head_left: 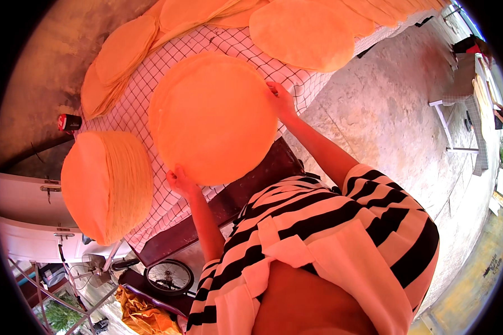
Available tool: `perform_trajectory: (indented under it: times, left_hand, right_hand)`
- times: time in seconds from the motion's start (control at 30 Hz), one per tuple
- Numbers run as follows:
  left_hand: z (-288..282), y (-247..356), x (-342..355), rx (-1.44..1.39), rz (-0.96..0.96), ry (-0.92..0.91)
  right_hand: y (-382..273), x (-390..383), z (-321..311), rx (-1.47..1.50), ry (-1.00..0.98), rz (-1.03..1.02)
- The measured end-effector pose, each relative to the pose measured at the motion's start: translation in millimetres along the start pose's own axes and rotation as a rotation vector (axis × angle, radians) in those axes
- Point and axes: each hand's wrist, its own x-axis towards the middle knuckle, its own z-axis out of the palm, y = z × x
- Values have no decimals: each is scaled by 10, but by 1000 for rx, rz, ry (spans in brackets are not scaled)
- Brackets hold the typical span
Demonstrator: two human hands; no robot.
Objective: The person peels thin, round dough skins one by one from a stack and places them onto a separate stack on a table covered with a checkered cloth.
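Note:
A large, thin, pale round sheet, orange-tinted in this light, lies on top of others, their edges just showing along its left side. My left hand is closed on its near edge, with the thumb at the rim. On the right edge, my right hand grips the rim between thumb and fingers. The undersides of both hands' hold are hidden by the sheets. Beneath is a table with a white checked cloth. A tall stack of the same round sheets stands left of my left hand.
More piles of round sheets lie along the table's far left, and another pile at its far side. A red and black can is by the left edge. Below left is a bicycle wheel. Another table stands far right.

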Motion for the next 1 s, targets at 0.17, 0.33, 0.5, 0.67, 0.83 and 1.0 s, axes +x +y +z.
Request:
perform_trajectory:
  times: [0.17,0.33,0.5,0.67,0.83,1.0]
  left_hand:
    - [-38,-125,66,117,69,33]
    - [-128,-192,172,297,184,67]
    - [-184,-269,235,189,155,40]
    - [-275,-194,302,300,157,-11]
    - [-237,-214,321,212,154,-21]
    - [133,-175,132,20,183,44]
  right_hand:
    - [48,-32,36,57,63,-32]
    - [3,-264,39,48,62,133]
    - [-288,-339,-21,-82,-137,236]
    - [-249,-347,48,-152,-133,135]
    - [-248,-272,49,-73,-133,22]
    - [-524,177,30,-109,-137,-89]
